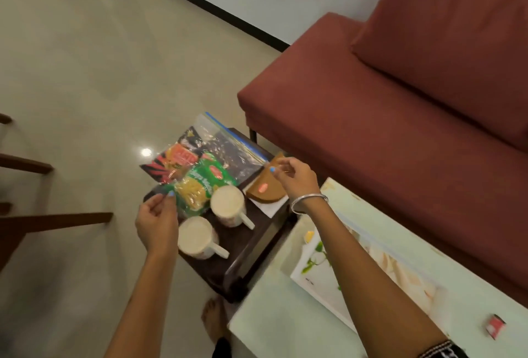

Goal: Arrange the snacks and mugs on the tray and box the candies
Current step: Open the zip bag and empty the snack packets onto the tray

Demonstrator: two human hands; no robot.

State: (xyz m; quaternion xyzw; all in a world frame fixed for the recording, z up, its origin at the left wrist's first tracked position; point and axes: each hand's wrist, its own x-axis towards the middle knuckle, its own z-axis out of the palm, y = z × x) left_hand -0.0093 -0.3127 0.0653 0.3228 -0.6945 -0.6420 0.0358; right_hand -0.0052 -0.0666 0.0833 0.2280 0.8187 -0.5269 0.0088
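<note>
A dark brown tray [248, 254] sits low beside the glass table. Two white mugs stand on it, one near [197, 239] and one further back [228, 204]. A green and yellow snack packet [200, 186] and a red and black packet [174, 157] lie at the tray's far end with a clear zip bag [228, 149]. My left hand [157, 223] pinches the green packet's near corner. My right hand [295, 179] pinches the zip bag's right corner, above a brown half-round box [264, 190] on a white napkin. A small red candy [495, 326] lies on the table.
The pale glass table [285, 329] at lower right carries a white dish with a green leaf pattern [314, 280] and another clear bag [400, 269]. A red sofa [400, 114] stands behind. Wooden chair legs [57, 219] reach in from the left. A bare foot [213, 319] is below the tray.
</note>
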